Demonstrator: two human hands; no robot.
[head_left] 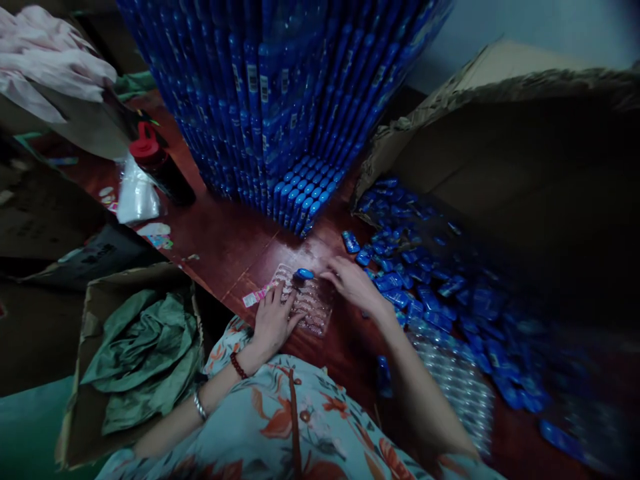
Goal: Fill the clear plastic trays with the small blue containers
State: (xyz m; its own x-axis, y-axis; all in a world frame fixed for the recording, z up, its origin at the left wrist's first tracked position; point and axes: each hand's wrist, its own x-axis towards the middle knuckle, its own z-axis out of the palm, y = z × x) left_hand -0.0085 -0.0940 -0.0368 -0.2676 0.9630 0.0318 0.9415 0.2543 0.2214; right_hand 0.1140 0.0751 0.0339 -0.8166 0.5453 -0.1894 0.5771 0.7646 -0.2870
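A clear moulded plastic tray [315, 308] lies on the reddish-brown table in front of me. One small blue pack [303, 274] sits at its far edge. My left hand [273, 321] rests flat on the tray's left side, fingers spread and holding nothing. Beside those fingertips is a pink-and-white printed strip [254, 297]. Just right of the blue pack hovers my right hand [354, 285], loosely bent, with thumb and fingers apart and nothing visible in them. Loose blue packs [393, 283] are heaped to its right.
A tall stack of blue packs [270, 113] stands at the back. On the right a large open carton [480, 147] spills loose packs near a stack of clear trays [455, 380]. Left are a red-lidded bottle [163, 167], plastic bags [137, 193] and a box of green cloth [145, 353].
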